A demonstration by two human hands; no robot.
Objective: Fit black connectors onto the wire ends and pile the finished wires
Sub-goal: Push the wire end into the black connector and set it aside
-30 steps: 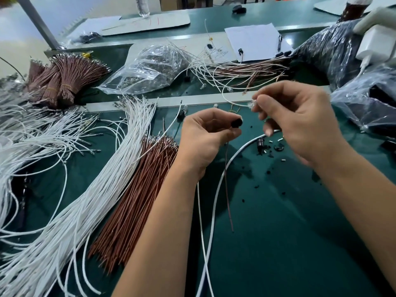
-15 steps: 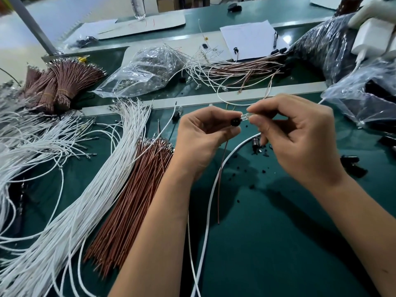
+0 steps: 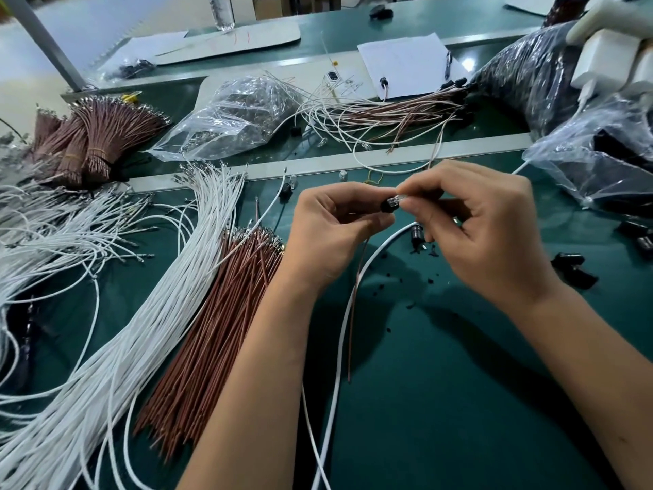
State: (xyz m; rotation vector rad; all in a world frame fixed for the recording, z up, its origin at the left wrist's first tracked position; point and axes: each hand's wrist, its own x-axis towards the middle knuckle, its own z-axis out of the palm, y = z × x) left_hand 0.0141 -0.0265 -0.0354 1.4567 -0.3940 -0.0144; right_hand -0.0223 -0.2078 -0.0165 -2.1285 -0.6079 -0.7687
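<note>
Above the green bench, I steady a black connector (image 3: 388, 205) in my left hand (image 3: 328, 235) while my right hand (image 3: 484, 235) pinches a clear tip (image 3: 401, 199) against it, apparently lining both up for seating.

A second ago the right hand (image 3: 484, 235) held the clear piece (image 3: 401, 198) up and apart from the left hand's (image 3: 335, 231) black connector (image 3: 388, 205). The hands have since closed together, and the clear piece now touches the connector's end. The brown wire (image 3: 355, 302) and white wire (image 3: 348, 313) hanging below have shifted with them.
</note>
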